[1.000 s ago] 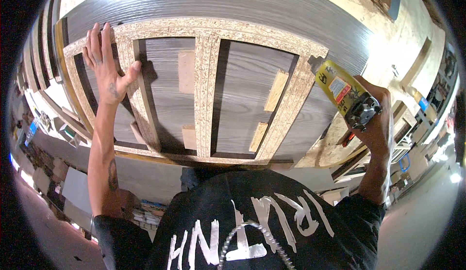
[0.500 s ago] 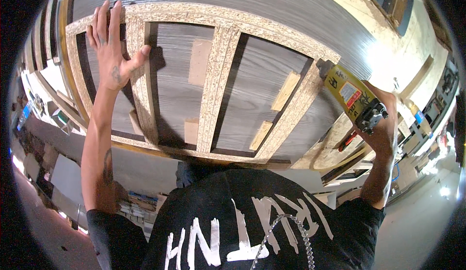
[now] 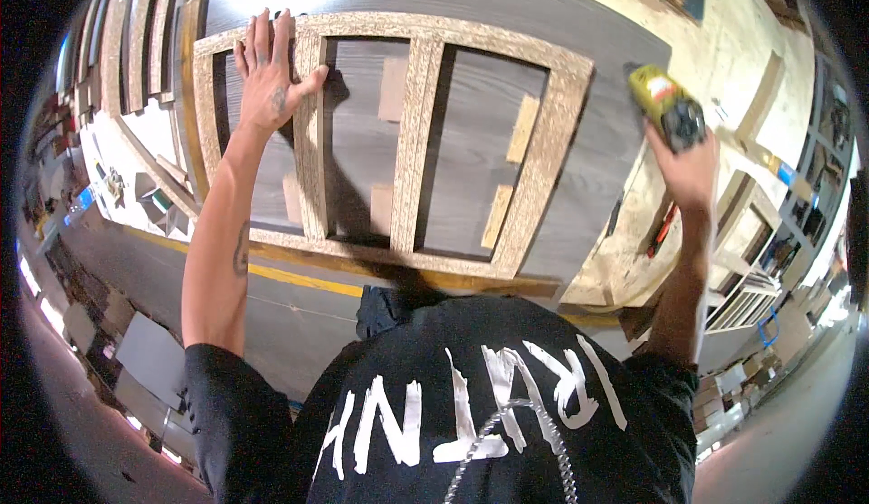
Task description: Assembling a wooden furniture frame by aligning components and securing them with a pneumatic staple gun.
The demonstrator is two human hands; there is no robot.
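Note:
A particleboard frame (image 3: 423, 142) with upright crosspieces lies on a grey wood-grain panel (image 3: 597, 178). My left hand (image 3: 270, 87) rests on its top left part, fingers spread over the far rail and thumb reaching across a crosspiece. To the right of the frame, my right hand (image 3: 685, 164) is closed round a yellow nail gun (image 3: 665, 101) with a black end cap. The gun's nose points to the far left, apart from the frame. Small wood blocks (image 3: 522, 130) sit inside the frame's openings, some along its right crosspiece.
A pale worktop (image 3: 625, 259) extends beyond the panel on the right, with a red-handled tool (image 3: 663, 230) on it. Long wood strips (image 3: 145, 38) lie at the far left. Another slatted frame (image 3: 742, 300) stands at the right.
My right hand has lifted the nail gun off the frame's right corner and moved it up and right. My left hand stays at the same spot on the frame; the whole view has shifted.

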